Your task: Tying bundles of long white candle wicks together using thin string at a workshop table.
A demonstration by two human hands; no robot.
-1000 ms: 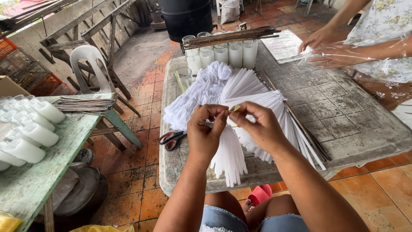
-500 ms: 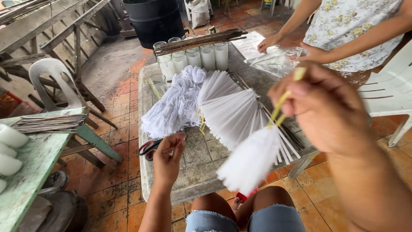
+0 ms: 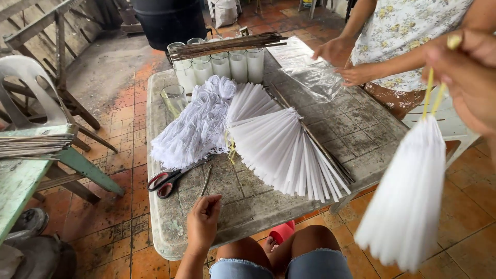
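Swung further out to the right since half a second ago, the tied bundle of white sticks (image 3: 405,199) now hangs clear of the bench (image 3: 372,129), over the tiled floor, where before it dangled above the bench edge; the left hand (image 3: 202,223) has dropped from near the scissors (image 3: 166,181) to the front rim of the bench.

The right hand (image 3: 467,72) is closed on the yellowish tie (image 3: 430,93) at the top of the bundle, pinching it high up at the frame's edge; the left hand is loosely curled, thumb against fingers, and whether it holds a scrap of string I cannot tell, since the view is too small there.

To carry this well, I would judge that the grip should stay on the tie close above the knot, so the sticks hang straight and do not slip out; a steady lift with no jerk would keep the fan from splaying.

The bundle's long axis runs nearly upright, leaning a little; the gathered, tied end points up toward the right hand, and the loose spread ends point down and slightly left toward the floor.

On the bench lie more fanned white bundles (image 3: 281,142), a heap of white string (image 3: 194,124) and a row of filled glasses (image 3: 219,67); another person's hands (image 3: 343,62) handle a clear plastic bag (image 3: 310,77) at the far side.
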